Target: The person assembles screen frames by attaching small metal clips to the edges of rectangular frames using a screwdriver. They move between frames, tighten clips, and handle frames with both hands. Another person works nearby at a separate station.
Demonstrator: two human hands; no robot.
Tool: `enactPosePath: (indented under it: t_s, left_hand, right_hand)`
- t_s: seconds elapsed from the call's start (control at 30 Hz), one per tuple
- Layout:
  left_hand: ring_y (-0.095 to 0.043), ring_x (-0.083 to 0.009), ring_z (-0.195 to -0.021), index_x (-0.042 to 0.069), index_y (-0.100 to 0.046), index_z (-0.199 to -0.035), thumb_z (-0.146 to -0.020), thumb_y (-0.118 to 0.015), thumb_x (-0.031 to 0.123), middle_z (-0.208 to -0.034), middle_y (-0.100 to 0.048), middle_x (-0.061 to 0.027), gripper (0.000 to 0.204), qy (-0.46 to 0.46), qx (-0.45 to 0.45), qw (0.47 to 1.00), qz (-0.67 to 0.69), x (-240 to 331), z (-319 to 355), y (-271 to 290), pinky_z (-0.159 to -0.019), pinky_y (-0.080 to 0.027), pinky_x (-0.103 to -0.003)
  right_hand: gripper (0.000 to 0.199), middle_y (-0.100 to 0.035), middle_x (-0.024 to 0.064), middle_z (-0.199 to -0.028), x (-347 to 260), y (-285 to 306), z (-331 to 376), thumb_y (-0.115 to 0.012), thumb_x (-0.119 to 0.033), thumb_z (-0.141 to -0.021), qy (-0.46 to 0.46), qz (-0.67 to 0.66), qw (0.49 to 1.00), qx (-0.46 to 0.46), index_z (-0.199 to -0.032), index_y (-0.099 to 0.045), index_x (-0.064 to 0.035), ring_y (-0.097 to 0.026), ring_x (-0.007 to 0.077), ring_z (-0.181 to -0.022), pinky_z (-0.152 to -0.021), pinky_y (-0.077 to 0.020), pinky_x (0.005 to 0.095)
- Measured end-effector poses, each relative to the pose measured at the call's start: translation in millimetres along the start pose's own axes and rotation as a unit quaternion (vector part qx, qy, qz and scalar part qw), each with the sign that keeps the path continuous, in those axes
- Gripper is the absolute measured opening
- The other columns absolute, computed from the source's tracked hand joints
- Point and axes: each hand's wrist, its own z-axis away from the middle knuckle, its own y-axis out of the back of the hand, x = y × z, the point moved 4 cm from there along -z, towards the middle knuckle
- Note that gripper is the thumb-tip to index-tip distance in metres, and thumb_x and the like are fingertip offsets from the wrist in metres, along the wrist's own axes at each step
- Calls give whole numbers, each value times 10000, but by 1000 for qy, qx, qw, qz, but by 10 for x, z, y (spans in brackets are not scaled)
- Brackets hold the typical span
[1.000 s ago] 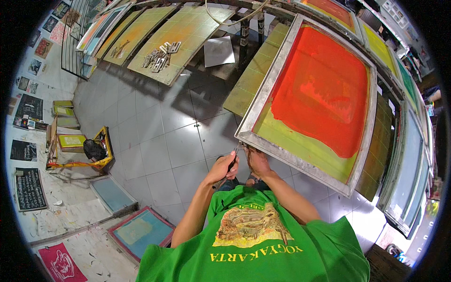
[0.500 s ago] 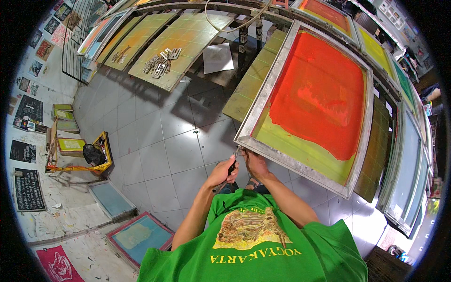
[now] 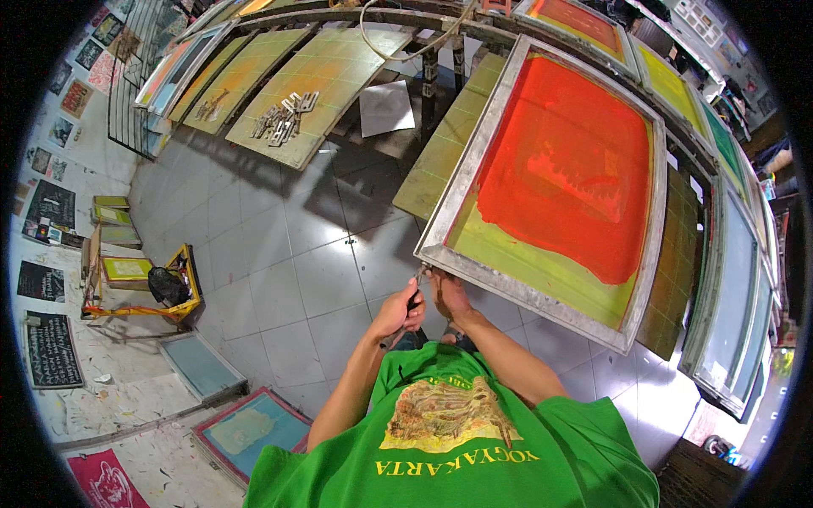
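both forearms rise from the lower edge and meet just below the near corner of a printing screen frame (image 3: 542, 292). the left hand (image 3: 398, 309) is clenched around a small dark-handled tool (image 3: 415, 292) whose tip points up toward that corner; its long axis runs nearly upright in the picture. the right hand (image 3: 447, 292) reaches up beside it, fingers touching the underside of the frame's lower edge, though whether they grasp it or only press i cannot tell. the frame is a grey metal rectangle, its mesh coated red above and yellow-green below, its long axis slanting from the near corner up and to the right. it lies on a long work table (image 3: 440, 161) among other screens. beneath is a grey tiled floor (image 3: 254, 254), with a yellow stand (image 3: 182, 292) and a blue screen (image 3: 250, 427) at the left.
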Motion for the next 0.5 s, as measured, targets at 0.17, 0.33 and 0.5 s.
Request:
enactPosePath:
  t_s: [0.17,0.33,0.5]
  left_hand:
    - [-274,-89,-479,158,-385,-844,-1084,-336,578,-636,-323,51,486,1,-5,1000,12,14,-6,-43,-475,-282,-274]
    - [-272,-86,-478,162,-392,-841,-1089,-342,564,-635,-326,56,475,-1,10,1000,17,7,6,-66,-488,-286,-267]
    - [-269,-80,-476,163,-397,-837,-1091,-346,556,-631,-332,59,471,-3,33,999,14,18,50,-87,-506,-286,-258]
  right_hand:
    - [308,-630,205,-1271,153,-74,13,-476,-187,-1059,-21,-90,995,35,-1312,-588,-51,-583,393,-1153,-1025,-447,465]
    - [329,-615,216,-1304,166,23,-6,-531,-185,-1032,54,76,995,24,-1337,-590,-77,-581,412,-1192,-1033,-449,487]
    - [367,-604,211,-1291,-57,131,-45,-570,-85,-993,117,135,984,24,-1359,-553,-68,-560,404,-1183,-1025,-442,476]
